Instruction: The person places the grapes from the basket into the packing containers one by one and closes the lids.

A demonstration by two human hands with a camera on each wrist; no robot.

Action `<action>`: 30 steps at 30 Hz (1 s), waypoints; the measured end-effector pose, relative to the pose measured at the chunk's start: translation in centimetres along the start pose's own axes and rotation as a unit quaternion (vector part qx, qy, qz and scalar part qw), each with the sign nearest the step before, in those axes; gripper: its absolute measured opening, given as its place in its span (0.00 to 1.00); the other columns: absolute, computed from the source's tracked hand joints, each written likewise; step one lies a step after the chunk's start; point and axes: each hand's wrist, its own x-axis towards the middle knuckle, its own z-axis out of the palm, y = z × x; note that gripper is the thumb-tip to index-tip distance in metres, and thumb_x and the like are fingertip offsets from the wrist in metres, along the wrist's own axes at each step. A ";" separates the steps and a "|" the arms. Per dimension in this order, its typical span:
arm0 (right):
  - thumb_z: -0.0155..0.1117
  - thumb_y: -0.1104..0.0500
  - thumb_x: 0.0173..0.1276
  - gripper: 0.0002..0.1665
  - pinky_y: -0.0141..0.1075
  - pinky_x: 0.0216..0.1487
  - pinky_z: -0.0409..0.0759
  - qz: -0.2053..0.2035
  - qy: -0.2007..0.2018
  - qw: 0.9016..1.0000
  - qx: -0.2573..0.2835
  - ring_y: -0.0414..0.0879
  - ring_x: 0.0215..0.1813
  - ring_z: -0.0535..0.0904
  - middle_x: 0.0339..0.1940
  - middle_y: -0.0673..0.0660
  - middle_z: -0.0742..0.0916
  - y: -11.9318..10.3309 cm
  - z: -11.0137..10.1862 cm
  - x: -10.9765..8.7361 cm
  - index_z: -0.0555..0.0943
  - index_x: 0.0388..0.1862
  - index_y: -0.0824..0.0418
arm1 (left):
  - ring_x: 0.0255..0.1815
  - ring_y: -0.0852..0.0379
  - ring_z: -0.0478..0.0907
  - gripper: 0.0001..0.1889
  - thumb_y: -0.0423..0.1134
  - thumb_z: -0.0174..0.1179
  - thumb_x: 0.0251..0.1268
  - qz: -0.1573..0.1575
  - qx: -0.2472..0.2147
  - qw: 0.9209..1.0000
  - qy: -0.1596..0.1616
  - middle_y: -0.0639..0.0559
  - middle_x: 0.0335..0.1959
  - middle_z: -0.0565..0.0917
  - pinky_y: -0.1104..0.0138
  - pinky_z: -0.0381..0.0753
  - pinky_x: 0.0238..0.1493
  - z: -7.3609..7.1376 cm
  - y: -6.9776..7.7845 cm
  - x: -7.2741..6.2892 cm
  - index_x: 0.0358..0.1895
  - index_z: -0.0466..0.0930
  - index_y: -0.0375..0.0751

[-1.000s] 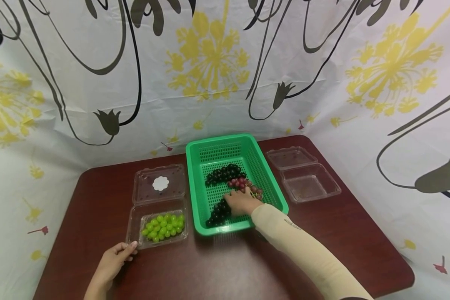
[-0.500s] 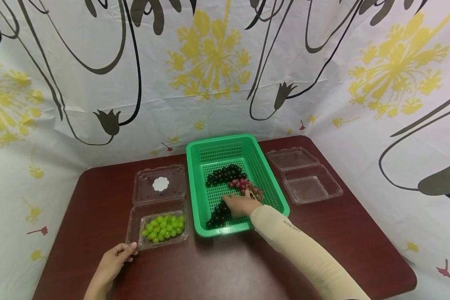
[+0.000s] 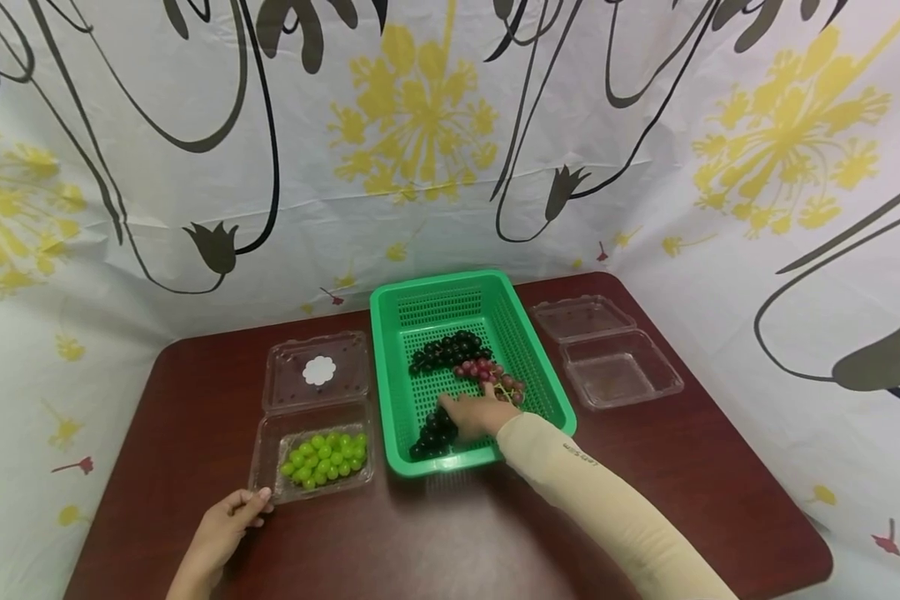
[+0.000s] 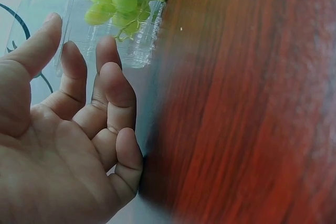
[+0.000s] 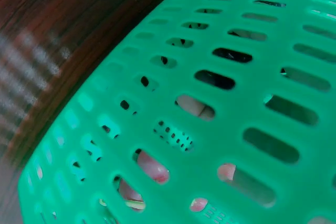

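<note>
My left hand point(image 3: 225, 527) pinches the near left corner of an open clear plastic clamshell box point(image 3: 270, 442) between thumb and fingers. Green grapes point(image 3: 326, 459) lie in that box and show in the left wrist view beyond my fingers. Inside the green basket point(image 3: 392, 400), my right hand point(image 3: 474, 417) reaches down and grips a bunch of black grapes point(image 3: 429, 437) by the near wall; its fingertips are partly hidden. Red grapes point(image 3: 476, 369) lie just beyond that hand, with another black bunch point(image 3: 450, 348) farther back. In the right wrist view, the basket wall point(image 5: 210, 140) covers most of the hand.
A second open clear clamshell box point(image 3: 618, 375) stands right of the basket with nothing in it. The left box's lid, bearing a white label point(image 3: 319, 370), lies folded back. The dark red table point(image 3: 390, 550) meets a patterned cloth point(image 3: 307, 208) behind.
My right hand has shifted slightly left and toward the near side of the basket, over the near black grapes. The left hand stays at the box corner.
</note>
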 end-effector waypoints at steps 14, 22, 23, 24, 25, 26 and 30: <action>0.66 0.43 0.64 0.55 0.58 0.77 0.35 0.016 -0.011 1.000 -0.018 0.43 0.57 0.80 0.41 0.45 0.86 -0.1 -0.7 -0.4 0.46 0.79 0.54 | 0.39 0.61 0.76 0.23 0.60 0.51 0.70 -0.001 0.014 1.000 0.004 0.57 0.39 0.83 0.67 0.72 0.43 0.0 0.1 0.1 0.36 0.77 0.41; 0.65 0.40 0.64 0.48 0.56 0.77 0.44 0.009 0.025 0.998 -0.059 0.47 0.65 0.76 0.66 0.51 0.79 -0.1 -0.9 -0.7 0.56 0.77 0.52 | 0.40 0.59 0.76 0.22 0.58 0.51 0.71 0.002 0.006 1.000 -0.001 0.55 0.39 0.83 0.66 0.74 0.43 0.0 -0.1 0.2 0.35 0.76 0.40; 0.65 0.39 0.64 0.47 0.56 0.77 0.45 0.006 0.030 0.997 -0.066 0.47 0.65 0.76 0.65 0.51 0.79 -0.1 -0.9 -0.8 0.58 0.76 0.52 | 0.40 0.59 0.76 0.22 0.58 0.51 0.71 0.002 0.004 1.000 -0.001 0.55 0.39 0.83 0.66 0.74 0.43 0.0 -0.1 0.2 0.34 0.76 0.40; 0.65 0.39 0.64 0.47 0.56 0.77 0.47 0.004 0.035 0.997 -0.075 0.47 0.65 0.76 0.64 0.52 0.80 -0.1 -0.9 -0.8 0.59 0.76 0.52 | 0.40 0.59 0.76 0.22 0.57 0.52 0.71 0.003 0.002 1.000 -0.001 0.55 0.39 0.83 0.66 0.74 0.43 0.0 -0.1 0.2 0.34 0.76 0.40; 0.65 0.39 0.64 0.46 0.56 0.76 0.48 0.002 0.038 0.996 -0.080 0.47 0.65 0.76 0.63 0.52 0.81 -0.1 -1.0 -0.8 0.60 0.76 0.52 | 0.40 0.59 0.76 0.22 0.57 0.52 0.71 0.003 0.001 1.000 -0.002 0.55 0.39 0.83 0.66 0.74 0.43 0.0 -0.1 0.2 0.34 0.76 0.40; 0.64 0.39 0.64 0.46 0.56 0.76 0.49 -0.002 0.043 0.995 -0.085 0.47 0.64 0.77 0.62 0.53 0.82 -0.1 -1.1 -0.9 0.61 0.75 0.53 | 0.40 0.59 0.76 0.21 0.57 0.52 0.71 0.004 -0.001 1.000 -0.002 0.55 0.39 0.83 0.66 0.74 0.43 0.0 -0.1 0.2 0.34 0.76 0.40; 0.64 0.39 0.64 0.44 0.57 0.75 0.52 -0.016 0.067 0.993 -0.098 0.48 0.61 0.79 0.58 0.53 0.84 0.0 -1.3 -1.0 0.63 0.74 0.53 | 0.40 0.59 0.76 0.22 0.58 0.51 0.71 0.005 0.000 1.000 -0.003 0.55 0.39 0.83 0.66 0.73 0.43 0.0 -0.2 0.2 0.33 0.75 0.41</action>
